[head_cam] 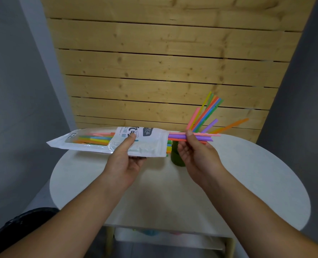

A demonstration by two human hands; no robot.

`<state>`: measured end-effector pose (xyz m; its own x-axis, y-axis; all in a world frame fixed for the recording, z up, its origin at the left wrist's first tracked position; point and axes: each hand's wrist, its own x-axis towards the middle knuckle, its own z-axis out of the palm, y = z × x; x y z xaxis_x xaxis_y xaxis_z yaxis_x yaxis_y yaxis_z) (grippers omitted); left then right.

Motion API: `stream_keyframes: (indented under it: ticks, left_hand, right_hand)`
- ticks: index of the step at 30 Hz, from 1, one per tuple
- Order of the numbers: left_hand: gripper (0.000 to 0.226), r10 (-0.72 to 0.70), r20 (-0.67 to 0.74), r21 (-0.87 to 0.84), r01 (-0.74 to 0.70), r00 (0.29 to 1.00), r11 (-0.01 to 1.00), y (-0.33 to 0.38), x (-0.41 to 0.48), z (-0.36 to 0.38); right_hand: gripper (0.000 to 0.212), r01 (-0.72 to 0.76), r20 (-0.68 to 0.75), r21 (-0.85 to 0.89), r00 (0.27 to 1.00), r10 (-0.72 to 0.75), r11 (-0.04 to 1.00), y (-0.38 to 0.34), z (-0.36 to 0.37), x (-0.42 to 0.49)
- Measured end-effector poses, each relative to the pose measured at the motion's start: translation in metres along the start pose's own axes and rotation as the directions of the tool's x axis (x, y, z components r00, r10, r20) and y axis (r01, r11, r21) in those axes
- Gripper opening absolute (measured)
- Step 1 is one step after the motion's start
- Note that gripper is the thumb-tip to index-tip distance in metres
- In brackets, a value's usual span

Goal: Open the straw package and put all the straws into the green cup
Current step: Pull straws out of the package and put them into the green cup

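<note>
pale wooden planks (pixel 173 62) run horizontally across the background, with grey wall (pixel 14 90) on either side. a round white table (pixel 247 183) stands in front of the planks, and a lower shelf (pixel 173 237) shows beneath its near edge.

straw package (pixel 150 144): white pouch with a clear window, held level above the left part of the table, open end facing right. straws in the package (pixel 96 139) are visible through the window.

left hand (pixel 124 161): grips the package near its middle. the thumb lies flat on the printed front face. the other fingers pass underneath and are mostly hidden.

right hand (pixel 197 153): pinches a small bundle of straws (pixel 176 135) that projects from the open end of the package. the thumb presses on top of the bundle and the fingers close on it from below. the bundle lies horizontal, pink and purple uppermost, with its left portion inside the package and its right tips past the hand.

green cup (pixel 175 159): upright on the table, between the two hands and behind them, partly covered by the right hand and the package edge. straws in the cup (pixel 206 116) lean up and to the right, fanned out, with one orange straw tilted lowest.
</note>
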<state>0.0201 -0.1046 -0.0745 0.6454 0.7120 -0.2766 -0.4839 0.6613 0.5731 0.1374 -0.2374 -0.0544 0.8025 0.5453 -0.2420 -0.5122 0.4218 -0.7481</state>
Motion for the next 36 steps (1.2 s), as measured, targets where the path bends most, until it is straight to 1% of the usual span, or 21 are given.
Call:
stream_keyframes:
  ticks: [2,5,10,14,16,21,24,29,33,36]
  left_hand:
    - [0.033,-0.001,-0.018,-0.006,0.0,1.0,1.0,0.002,0.001,-0.001]
    - [0.03,0.007,-0.043,-0.008,-0.007,0.999,1.0,0.005,0.005,-0.003]
    - [0.026,0.016,-0.077,0.014,-0.015,0.997,1.0,0.007,0.013,-0.009]
    - [0.028,0.028,-0.111,0.033,-0.024,0.993,0.999,0.008,0.018,-0.014]
    - [0.029,0.033,-0.123,0.041,-0.029,0.992,0.999,0.007,0.02,-0.015]
    - [0.03,0.032,-0.128,0.065,-0.024,0.991,0.998,0.002,0.02,-0.013]
    - [0.032,0.023,-0.111,0.07,-0.016,0.994,0.997,-0.001,0.017,-0.011]
    - [0.043,0.027,-0.097,0.078,-0.02,0.995,0.997,-0.003,0.015,-0.008]
    - [0.041,0.028,-0.088,0.083,-0.021,0.996,0.996,-0.002,0.015,-0.006]
    - [0.039,0.025,-0.083,0.081,-0.019,0.996,0.997,-0.001,0.016,-0.007]
  right_hand:
    - [0.023,0.07,-0.024,-0.078,0.997,-0.072,0.994,-0.006,-0.005,0.004]
    - [0.017,0.161,-0.044,-0.157,0.985,-0.169,0.975,-0.019,-0.016,0.009]
    - [0.013,0.298,-0.068,-0.263,0.943,-0.326,0.918,-0.043,-0.037,0.013]
    - [0.015,0.431,-0.056,-0.423,0.866,-0.498,0.797,-0.063,-0.052,0.011]
    - [0.016,0.468,-0.055,-0.472,0.83,-0.555,0.747,-0.07,-0.059,0.01]
    - [0.016,0.491,-0.05,-0.584,0.773,-0.633,0.646,-0.08,-0.066,0.007]
    - [0.018,0.502,-0.012,-0.664,0.734,-0.679,0.554,-0.081,-0.063,0.004]
    - [0.016,0.519,0.06,-0.745,0.678,-0.733,0.419,-0.081,-0.053,0.003]
    - [0.016,0.535,0.076,-0.76,0.636,-0.768,0.369,-0.087,-0.049,0.003]
    - [0.017,0.528,0.075,-0.769,0.634,-0.769,0.36,-0.087,-0.049,0.004]
